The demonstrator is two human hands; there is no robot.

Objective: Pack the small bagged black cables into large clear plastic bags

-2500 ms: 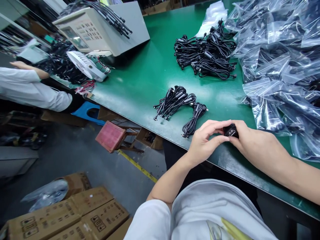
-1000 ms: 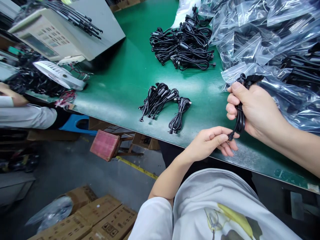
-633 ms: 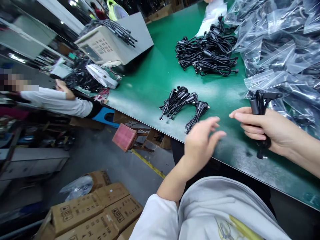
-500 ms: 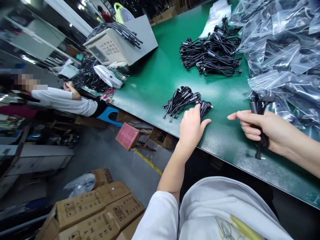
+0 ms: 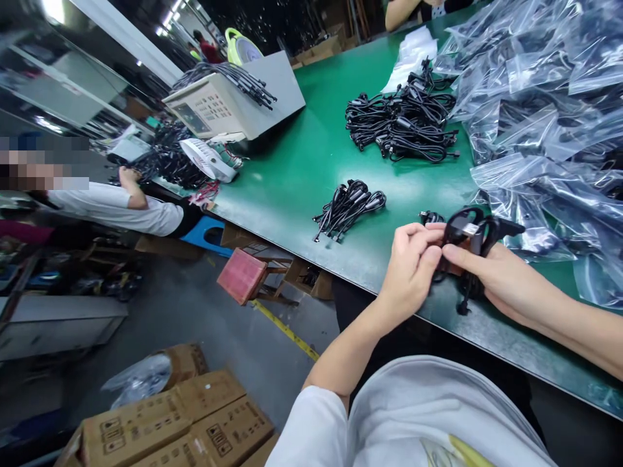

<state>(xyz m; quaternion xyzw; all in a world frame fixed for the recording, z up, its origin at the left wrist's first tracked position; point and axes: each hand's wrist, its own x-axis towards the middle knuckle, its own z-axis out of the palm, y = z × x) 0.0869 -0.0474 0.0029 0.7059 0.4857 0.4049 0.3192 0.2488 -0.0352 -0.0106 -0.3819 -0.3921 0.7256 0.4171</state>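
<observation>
Both my hands meet over the near edge of the green table [image 5: 302, 162]. My right hand [image 5: 491, 275] is closed around a coiled black cable [image 5: 470, 227], whose plug end hangs below the hand. My left hand [image 5: 411, 266] pinches the same bundle of black cable from the left, fingers curled on it. A small bundle of black cables [image 5: 348, 204] lies on the table just left of my hands. A larger heap of black cables [image 5: 403, 120] lies farther back.
Clear plastic bags with cables [image 5: 545, 117] pile up at the right. A beige test machine [image 5: 228, 97] and a white fan [image 5: 207, 159] stand at the far left. Another person [image 5: 111, 204] sits left. Cardboard boxes [image 5: 165, 421] and a red stool [image 5: 242, 275] are on the floor.
My left hand picked up the cable bundle that lay beside the small pile and brought it to my right hand. Both hands now hold cables together near the table edge.
</observation>
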